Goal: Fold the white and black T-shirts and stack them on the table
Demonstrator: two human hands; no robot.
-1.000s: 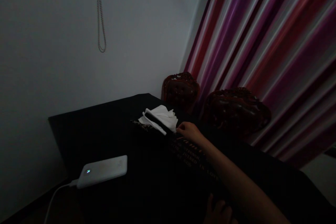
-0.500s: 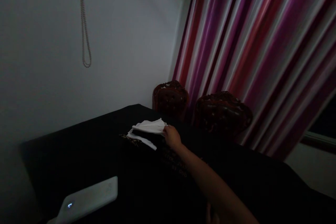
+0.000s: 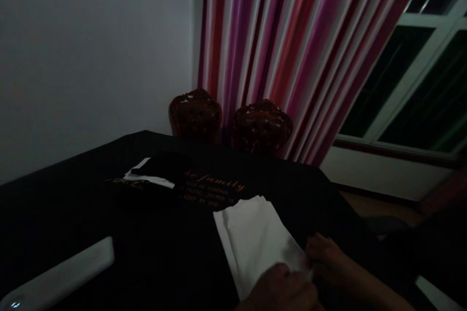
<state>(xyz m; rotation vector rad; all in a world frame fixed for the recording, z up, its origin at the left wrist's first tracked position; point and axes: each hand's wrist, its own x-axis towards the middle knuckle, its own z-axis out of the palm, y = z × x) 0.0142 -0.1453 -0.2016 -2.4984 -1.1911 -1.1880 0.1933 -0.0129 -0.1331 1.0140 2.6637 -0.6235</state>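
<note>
A folded white cloth lies over the near right part of the black-covered table, its layered far edge slightly ragged. My left hand, fingers curled, grips its near end at the bottom of the view. Just right of it, my right hand is closed at the cloth's right near corner; the fingertips are dim and partly blurred. Farther off to the left rests a small pile of a black cloth with a white cloth showing beneath it. What kind of cloth items these are I cannot tell.
A white slab-like device with a small lit spot lies at the near left. Printed lettering marks the dark tablecloth. Two carved chairs stand beyond the table, before a striped curtain and a window.
My right hand has brought the white cloth from the pile toward me and to the right. My left hand has come into view on it. The view has turned right.
</note>
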